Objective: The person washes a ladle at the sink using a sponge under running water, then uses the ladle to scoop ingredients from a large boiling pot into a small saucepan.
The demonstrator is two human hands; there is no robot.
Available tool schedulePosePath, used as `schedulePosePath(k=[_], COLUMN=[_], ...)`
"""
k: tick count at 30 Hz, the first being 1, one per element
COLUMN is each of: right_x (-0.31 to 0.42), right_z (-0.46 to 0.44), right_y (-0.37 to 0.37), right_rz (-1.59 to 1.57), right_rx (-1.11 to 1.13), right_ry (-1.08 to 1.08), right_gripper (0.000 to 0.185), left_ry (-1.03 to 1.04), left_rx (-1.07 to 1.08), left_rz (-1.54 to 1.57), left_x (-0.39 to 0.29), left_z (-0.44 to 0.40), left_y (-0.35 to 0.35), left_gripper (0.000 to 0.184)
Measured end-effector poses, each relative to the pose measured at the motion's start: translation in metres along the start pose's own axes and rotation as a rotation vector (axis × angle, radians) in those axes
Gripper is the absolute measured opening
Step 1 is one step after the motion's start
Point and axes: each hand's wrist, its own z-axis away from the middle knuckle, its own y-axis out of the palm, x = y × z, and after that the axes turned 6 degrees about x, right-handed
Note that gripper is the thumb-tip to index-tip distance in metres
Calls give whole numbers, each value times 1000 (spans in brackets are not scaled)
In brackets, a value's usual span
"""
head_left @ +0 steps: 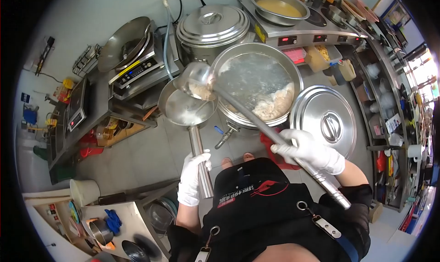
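White gloves cover both hands. My left hand (195,172) is closed round the thick handle of a steel ladle (181,108), whose round bowl is left of the big pot. My right hand (311,151) grips the long pole handle of a skimmer (196,81). The skimmer's head is tilted over the ladle bowl and has pale, lumpy stuff in it. Steaming greyish liquid fills the large steel pot (298,74), with a pale lumpy mass (275,104) at its lower right. A tap (224,136) sticks out at the pot's foot.
A lidded steel pot (213,26) stands behind, beside a hose. At the back right, a pan of yellow liquid (279,8) sits on the stove. A steel lid (327,120) lies right of the big pot. A wok (121,44) is at the left, shelves (385,97) at the right.
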Motion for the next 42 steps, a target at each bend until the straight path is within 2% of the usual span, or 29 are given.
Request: schedulePosePath(k=[2,4,5,7,9,10,11,13,14,15,16,18,21,22,23,26,27,30,33,36,42], right_x=[-29,-53,-58,-55,-37,-6,-18,-58,-78,-85,-90,-98,-99,-86,-106,-101,-108,-109,-109,-117,-120], right_z=[-27,-40,-41,-34,-17,10,16,15,15,21,26,23,15,14,2,1,0,-1,1,1,2], right_y=[8,9,10,8,6,6,4,-11,-24,-33,-40,-59,-68,-67,-75,-91,-94,-104,-108,-103,-92], right_rz=[734,1086,1103,927,527,-67,-97,-25,86,12,3,320,124,-89,-88,42,142,245,258,160,58], right_rx=[-67,-155,-183,-150,-43,9,-155,-454,-581,-609,-649,-682,-502,-449,-390,-266,-266,-215,-202,-257,-215], right_ry=[-303,-745,-775,-625,-267,50,-47,-571,-1000,-932,-851,-890,-220,-47,-63,68,20,57,61,38,-14], right_gripper=[33,33,32,29,27,26,23,18,19,25,23,17,15,20,29,40,41,41,41,35,38], left_ry=[3,9,8,12,14,10,6,-1,-4,-8,-11,-24,-33,-39,-43,-59,-58,-58,-58,-50,-55], left_rx=[23,29,26,17,16,25,33,48,44,39,34,23,-2,-7,-13,-42,-44,-59,-86,-100,-117], left_rz=[-3,-6,-3,16,42,44,47,52,41,30,21,16,-23,-24,-24,-16,-11,14,32,28,40], left_x=[-4,-7,-8,-7,-7,-5,-3,-2,-1,-2,-1,0,-1,-1,0,1,3,5,5,8,8], left_z=[3,4,5,6,2,-1,-5,-6,-5,-4,-4,-4,2,2,3,3,3,4,3,2,3], left_y=[6,9,11,15,13,10,5,2,5,5,6,7,16,18,18,22,22,27,30,33,37], left_gripper=[33,32,32,32,33,34,34,36,36,36,36,34,36,36,36,33,33,30,29,31,31])
